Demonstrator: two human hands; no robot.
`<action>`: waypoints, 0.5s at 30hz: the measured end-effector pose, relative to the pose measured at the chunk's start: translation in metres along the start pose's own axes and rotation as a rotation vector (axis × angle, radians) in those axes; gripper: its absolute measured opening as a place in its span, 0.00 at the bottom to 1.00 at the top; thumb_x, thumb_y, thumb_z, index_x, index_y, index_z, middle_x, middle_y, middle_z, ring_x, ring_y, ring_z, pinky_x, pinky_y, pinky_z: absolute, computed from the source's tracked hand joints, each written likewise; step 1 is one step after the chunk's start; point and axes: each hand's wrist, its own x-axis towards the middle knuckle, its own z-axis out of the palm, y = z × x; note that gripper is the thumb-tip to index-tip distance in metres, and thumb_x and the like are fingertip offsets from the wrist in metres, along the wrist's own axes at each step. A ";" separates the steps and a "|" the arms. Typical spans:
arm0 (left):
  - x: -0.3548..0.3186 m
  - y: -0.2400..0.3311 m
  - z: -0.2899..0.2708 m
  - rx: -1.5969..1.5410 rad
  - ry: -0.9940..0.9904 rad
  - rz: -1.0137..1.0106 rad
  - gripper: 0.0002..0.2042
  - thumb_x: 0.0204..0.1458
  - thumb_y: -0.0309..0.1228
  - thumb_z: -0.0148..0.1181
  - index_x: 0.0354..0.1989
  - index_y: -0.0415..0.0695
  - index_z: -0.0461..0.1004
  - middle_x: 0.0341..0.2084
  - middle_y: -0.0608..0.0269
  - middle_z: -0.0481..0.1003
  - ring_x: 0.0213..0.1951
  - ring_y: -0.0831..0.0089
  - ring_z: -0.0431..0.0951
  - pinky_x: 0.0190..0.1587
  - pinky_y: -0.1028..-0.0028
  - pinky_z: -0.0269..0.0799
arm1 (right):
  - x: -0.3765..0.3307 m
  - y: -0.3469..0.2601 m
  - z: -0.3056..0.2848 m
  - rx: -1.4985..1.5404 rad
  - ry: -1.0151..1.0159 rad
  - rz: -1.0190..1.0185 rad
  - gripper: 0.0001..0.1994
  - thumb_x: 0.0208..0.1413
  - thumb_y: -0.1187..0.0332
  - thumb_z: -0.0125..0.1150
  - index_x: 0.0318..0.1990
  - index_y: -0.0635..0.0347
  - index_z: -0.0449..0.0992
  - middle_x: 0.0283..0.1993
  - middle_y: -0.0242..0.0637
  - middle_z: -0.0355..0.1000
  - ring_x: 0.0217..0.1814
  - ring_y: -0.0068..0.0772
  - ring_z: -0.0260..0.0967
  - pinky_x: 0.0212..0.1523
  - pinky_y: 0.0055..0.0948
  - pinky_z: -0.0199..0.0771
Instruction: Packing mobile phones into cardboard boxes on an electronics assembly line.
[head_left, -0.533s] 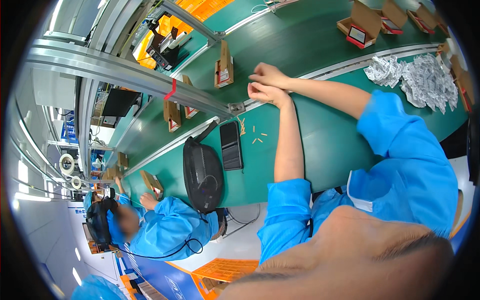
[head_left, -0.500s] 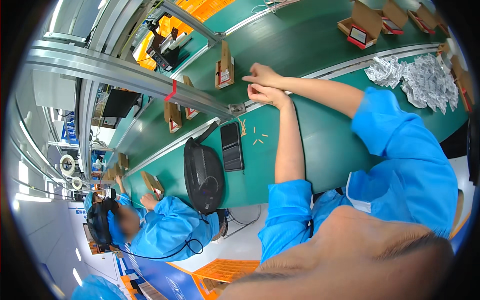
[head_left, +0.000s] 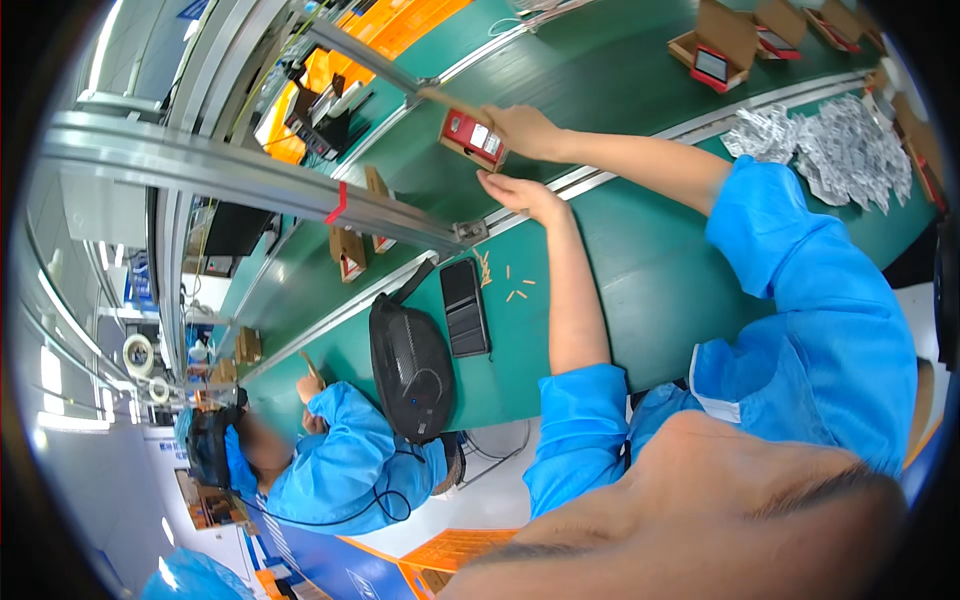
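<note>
Over the green conveyor belt, my right hand grips a small cardboard box by its near right side. The box is tilted, its lid is up, and a red panel with a white label faces me. Part of that hand's fingers is hidden by the box. Just below the box's lower corner is my left hand, palm turned up and fingers stretched out; whether the fingertips touch the cardboard, I cannot tell. Several small tan sticks lie on the green table near a black phone-like case.
A black hard-shell bag lies beside the case. Silvery crumpled packets are heaped at the right. Open boxes line the belt's far right. A metal frame post crosses at left, where a co-worker in blue sits.
My right hand has taken hold of the box that stood on the belt and tilted it toward me. My left hand's fingers have straightened out under it.
</note>
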 end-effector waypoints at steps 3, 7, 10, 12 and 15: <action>-0.005 0.007 0.002 -0.360 -0.029 -0.289 0.26 0.62 0.46 0.37 0.62 0.41 0.53 0.56 0.53 0.62 0.59 0.64 0.61 0.62 0.65 0.56 | -0.050 -0.027 -0.040 0.122 -0.129 -0.195 0.19 0.53 0.66 0.49 0.54 0.52 0.64 0.33 0.46 0.74 0.30 0.50 0.73 0.29 0.42 0.75; 0.008 -0.043 -0.022 -0.752 -0.653 -0.278 0.26 0.59 0.53 0.34 0.61 0.52 0.56 0.54 0.60 0.64 0.56 0.62 0.65 0.58 0.61 0.62 | -0.087 -0.037 -0.049 -0.267 0.191 -0.716 0.20 0.50 0.68 0.51 0.52 0.58 0.67 0.39 0.47 0.74 0.32 0.45 0.75 0.27 0.35 0.76; -0.014 -0.016 -0.004 -0.731 -0.448 -0.602 0.31 0.57 0.59 0.33 0.62 0.50 0.56 0.57 0.58 0.62 0.58 0.60 0.62 0.60 0.58 0.60 | -0.097 -0.010 -0.080 -0.204 0.189 -0.518 0.19 0.49 0.69 0.52 0.50 0.62 0.67 0.39 0.53 0.73 0.33 0.47 0.74 0.27 0.36 0.76; -0.005 -0.012 -0.008 -0.861 -0.391 -0.759 0.30 0.58 0.58 0.29 0.60 0.51 0.57 0.56 0.52 0.62 0.56 0.55 0.63 0.60 0.50 0.57 | -0.081 0.004 -0.096 -0.145 0.154 -0.120 0.17 0.50 0.70 0.52 0.48 0.65 0.66 0.38 0.57 0.71 0.34 0.50 0.73 0.27 0.36 0.75; -0.024 -0.010 0.016 -0.955 -0.500 -0.836 0.28 0.60 0.55 0.28 0.58 0.48 0.59 0.51 0.48 0.64 0.53 0.50 0.64 0.59 0.44 0.54 | -0.075 0.094 -0.126 0.270 0.510 0.331 0.15 0.58 0.65 0.46 0.45 0.67 0.69 0.42 0.57 0.71 0.42 0.49 0.73 0.37 0.40 0.75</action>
